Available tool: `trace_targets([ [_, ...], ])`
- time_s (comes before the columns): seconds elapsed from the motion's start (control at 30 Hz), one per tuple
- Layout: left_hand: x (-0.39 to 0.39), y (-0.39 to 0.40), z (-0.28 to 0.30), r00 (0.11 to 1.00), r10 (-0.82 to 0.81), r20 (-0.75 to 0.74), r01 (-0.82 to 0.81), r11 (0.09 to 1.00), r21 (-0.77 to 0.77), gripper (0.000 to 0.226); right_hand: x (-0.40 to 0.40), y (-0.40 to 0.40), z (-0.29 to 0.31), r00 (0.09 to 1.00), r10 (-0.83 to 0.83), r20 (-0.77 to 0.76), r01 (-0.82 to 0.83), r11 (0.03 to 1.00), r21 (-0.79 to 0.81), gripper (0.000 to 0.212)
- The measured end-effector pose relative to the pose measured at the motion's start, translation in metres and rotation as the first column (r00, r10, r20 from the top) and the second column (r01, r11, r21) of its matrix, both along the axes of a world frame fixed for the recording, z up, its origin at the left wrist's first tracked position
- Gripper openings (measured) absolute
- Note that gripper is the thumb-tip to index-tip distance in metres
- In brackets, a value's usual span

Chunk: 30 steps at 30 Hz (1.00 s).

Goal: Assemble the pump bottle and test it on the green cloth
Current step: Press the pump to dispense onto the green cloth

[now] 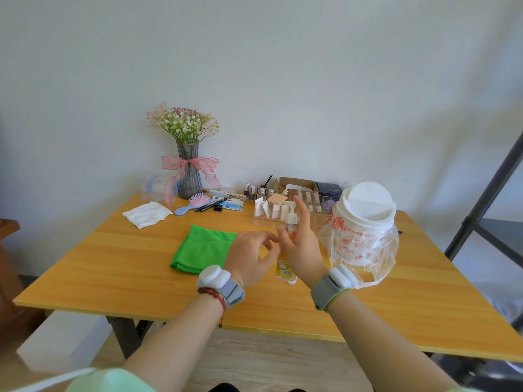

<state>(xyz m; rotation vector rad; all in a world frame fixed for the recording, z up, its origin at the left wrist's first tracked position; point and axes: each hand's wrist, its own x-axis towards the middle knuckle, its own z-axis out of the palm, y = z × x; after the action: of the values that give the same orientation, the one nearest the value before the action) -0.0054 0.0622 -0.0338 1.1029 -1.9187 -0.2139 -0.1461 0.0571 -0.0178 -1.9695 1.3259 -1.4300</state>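
Note:
A small clear pump bottle [290,225] with a white pump head stands upright in my right hand [304,250], above the table's middle. My right fingers wrap its body and the index finger rises beside the pump head. My left hand [250,257] is just left of the bottle with its fingers loosely curled, and I see nothing held in it. The folded green cloth [202,247] lies flat on the table, to the left of both hands, partly under my left hand. A second small bottle with a yellow label [283,268] lies on the table below my hands.
A wooden table [127,267] holds a clear plastic bag with a white tub [365,222] at right. A clear organiser [271,213] and small bottles stand behind my hands. A flower vase [190,176], a hairbrush [192,203] and a white tissue [147,214] are at the back left.

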Motion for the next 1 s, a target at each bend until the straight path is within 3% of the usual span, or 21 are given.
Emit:
trace_targets([
  [0.13,0.012,-0.007,0.003,0.976,0.188,-0.111,-0.191,0.981,-0.023,0.028,-0.006,0.000,0.004,0.997,-0.060,-0.038,0.060,0.998,0.010,0.070],
  [0.27,0.020,-0.009,0.000,0.951,0.289,-0.112,-0.291,0.957,-0.005,0.025,-0.005,0.003,-0.001,0.972,-0.168,-0.166,0.169,0.986,-0.011,0.073],
  [0.43,0.023,-0.011,-0.009,0.946,0.312,-0.085,-0.308,0.950,0.050,0.019,-0.010,0.003,-0.009,0.922,-0.252,-0.293,0.249,0.967,-0.051,0.071],
  [0.83,0.022,-0.016,-0.011,0.950,0.303,-0.079,-0.301,0.953,0.034,0.019,-0.014,-0.003,-0.012,0.915,-0.247,-0.319,0.266,0.964,0.015,0.044],
  [1.0,0.022,-0.017,-0.009,0.948,0.310,-0.073,-0.308,0.951,0.036,0.020,-0.011,-0.003,-0.009,0.939,-0.228,-0.258,0.240,0.971,0.016,0.053],
])
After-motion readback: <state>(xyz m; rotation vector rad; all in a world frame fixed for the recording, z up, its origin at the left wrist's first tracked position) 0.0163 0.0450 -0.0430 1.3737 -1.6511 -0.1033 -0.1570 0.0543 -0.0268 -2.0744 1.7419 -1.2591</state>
